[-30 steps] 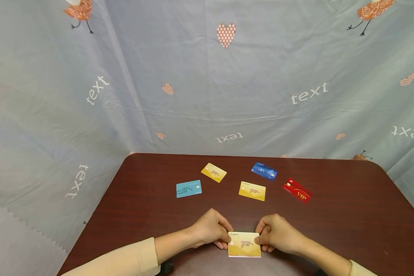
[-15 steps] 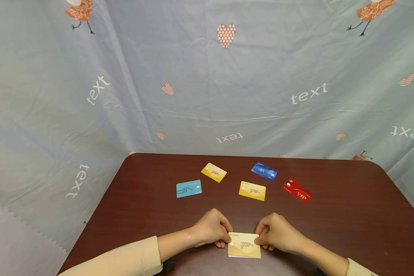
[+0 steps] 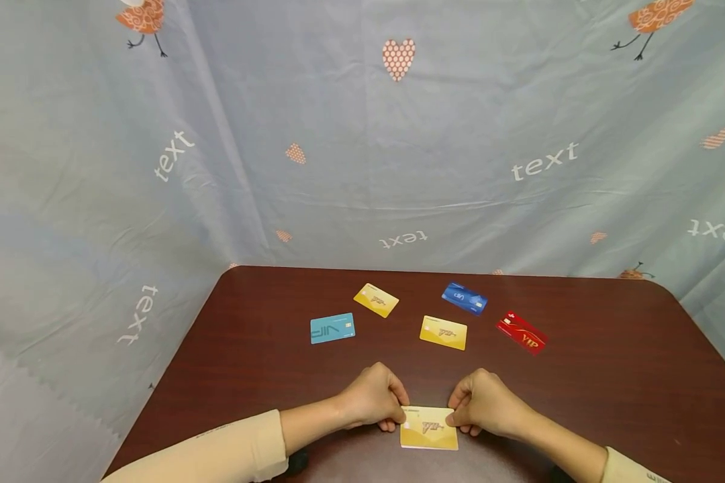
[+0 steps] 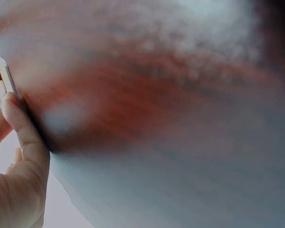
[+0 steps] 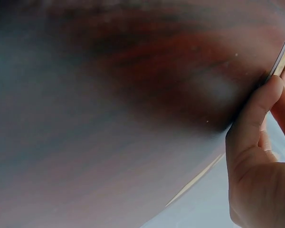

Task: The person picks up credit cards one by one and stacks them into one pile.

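Near the table's front edge, a gold card [image 3: 429, 437] lies face up on what looks like a small stack, with a pale edge showing beneath it. My left hand [image 3: 371, 397] pinches its left side between thumb and fingers. On the opposite side, my right hand [image 3: 489, 404] pinches the right edge in the same way. From the left wrist, the stack [image 4: 7, 78] appears edge-on at the fingertips. The right wrist view also shows the stack's edge [image 5: 282, 59] beside the thumb. How many cards are in it cannot be made out.
Farther back on the dark wooden table [image 3: 248, 396] lie separate cards: a teal one [image 3: 332, 329], a gold one [image 3: 376, 300], another gold one [image 3: 444, 333], a blue one [image 3: 464, 298] and a red one [image 3: 522, 333]. A printed grey-blue curtain [image 3: 338, 134] hangs behind.
Both hands keep hold of the gold card's sides, with barely any movement. The head view has shifted very slightly. The loose cards lie as before.
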A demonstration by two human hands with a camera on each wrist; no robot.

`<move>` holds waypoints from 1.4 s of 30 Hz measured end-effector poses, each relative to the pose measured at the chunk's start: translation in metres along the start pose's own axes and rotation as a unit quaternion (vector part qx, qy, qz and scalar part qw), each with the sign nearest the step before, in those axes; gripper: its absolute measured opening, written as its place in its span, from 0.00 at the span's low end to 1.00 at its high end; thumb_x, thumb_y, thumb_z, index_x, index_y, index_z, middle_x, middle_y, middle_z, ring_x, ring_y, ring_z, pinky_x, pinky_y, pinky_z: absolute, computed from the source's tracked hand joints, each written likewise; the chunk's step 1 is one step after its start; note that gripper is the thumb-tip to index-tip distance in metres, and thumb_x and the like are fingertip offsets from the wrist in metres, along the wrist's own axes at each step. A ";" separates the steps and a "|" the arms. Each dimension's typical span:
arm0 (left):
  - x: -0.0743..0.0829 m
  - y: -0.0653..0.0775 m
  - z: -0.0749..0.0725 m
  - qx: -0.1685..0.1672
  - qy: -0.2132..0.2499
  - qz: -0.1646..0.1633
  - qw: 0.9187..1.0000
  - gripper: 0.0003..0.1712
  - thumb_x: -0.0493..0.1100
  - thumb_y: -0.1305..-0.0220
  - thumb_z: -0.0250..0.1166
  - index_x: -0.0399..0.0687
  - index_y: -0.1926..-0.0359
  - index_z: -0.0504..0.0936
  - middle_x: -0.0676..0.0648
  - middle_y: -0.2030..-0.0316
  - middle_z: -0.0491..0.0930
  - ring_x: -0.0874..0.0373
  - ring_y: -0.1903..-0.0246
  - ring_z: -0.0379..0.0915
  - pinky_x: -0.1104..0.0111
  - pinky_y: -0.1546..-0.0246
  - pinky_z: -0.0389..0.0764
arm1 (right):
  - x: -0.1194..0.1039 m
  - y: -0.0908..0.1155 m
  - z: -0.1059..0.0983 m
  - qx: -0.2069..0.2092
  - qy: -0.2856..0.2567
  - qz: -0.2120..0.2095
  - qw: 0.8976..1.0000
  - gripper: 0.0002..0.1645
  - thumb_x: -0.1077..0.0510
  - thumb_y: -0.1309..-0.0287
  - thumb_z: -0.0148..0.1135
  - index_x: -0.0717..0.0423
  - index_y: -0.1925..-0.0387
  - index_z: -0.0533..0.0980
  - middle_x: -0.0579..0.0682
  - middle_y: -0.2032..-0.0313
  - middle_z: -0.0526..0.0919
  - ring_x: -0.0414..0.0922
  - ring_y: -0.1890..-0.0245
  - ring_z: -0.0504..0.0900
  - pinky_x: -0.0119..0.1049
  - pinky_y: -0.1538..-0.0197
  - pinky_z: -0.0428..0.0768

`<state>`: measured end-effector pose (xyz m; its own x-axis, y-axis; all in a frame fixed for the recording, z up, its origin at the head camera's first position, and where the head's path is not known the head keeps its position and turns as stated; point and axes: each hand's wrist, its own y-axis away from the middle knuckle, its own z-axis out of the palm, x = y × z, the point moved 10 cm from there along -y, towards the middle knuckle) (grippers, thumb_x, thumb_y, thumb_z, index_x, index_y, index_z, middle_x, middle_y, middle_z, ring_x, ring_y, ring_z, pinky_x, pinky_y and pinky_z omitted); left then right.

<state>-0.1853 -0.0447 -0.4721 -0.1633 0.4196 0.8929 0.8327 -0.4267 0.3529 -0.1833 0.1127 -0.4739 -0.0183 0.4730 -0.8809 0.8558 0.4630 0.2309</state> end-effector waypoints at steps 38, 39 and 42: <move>0.020 0.001 -0.013 -0.041 -0.035 0.029 0.998 0.02 0.31 0.36 0.70 0.35 0.62 0.87 0.41 0.75 0.85 0.59 0.83 0.77 0.69 0.78 0.83 | -0.007 0.005 -0.012 -0.023 -0.015 -0.006 1.000 0.08 0.67 0.45 0.76 0.66 0.64 0.84 0.51 0.74 0.86 0.45 0.76 0.82 0.35 0.75 0.84; 0.023 0.001 -0.016 -0.043 -0.036 0.034 0.998 0.04 0.31 0.35 0.70 0.35 0.60 0.87 0.41 0.73 0.86 0.59 0.82 0.78 0.67 0.76 0.84 | -0.008 0.006 -0.013 -0.026 -0.012 -0.011 1.000 0.08 0.67 0.43 0.75 0.66 0.62 0.84 0.50 0.74 0.86 0.45 0.75 0.82 0.35 0.75 0.83; 0.032 0.002 -0.022 -0.043 -0.042 0.051 0.997 0.08 0.33 0.35 0.71 0.33 0.56 0.86 0.41 0.70 0.86 0.57 0.78 0.79 0.63 0.72 0.86 | -0.014 0.007 -0.018 -0.037 -0.005 -0.022 0.999 0.07 0.64 0.37 0.71 0.65 0.59 0.84 0.50 0.73 0.83 0.46 0.73 0.80 0.34 0.74 0.81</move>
<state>-0.2011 -0.0496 -0.4365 -0.0324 0.4346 0.9001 0.7942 -0.5356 0.2872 -0.1863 0.1228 -0.4524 -0.0493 0.4429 -0.8952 0.8141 0.5370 0.2209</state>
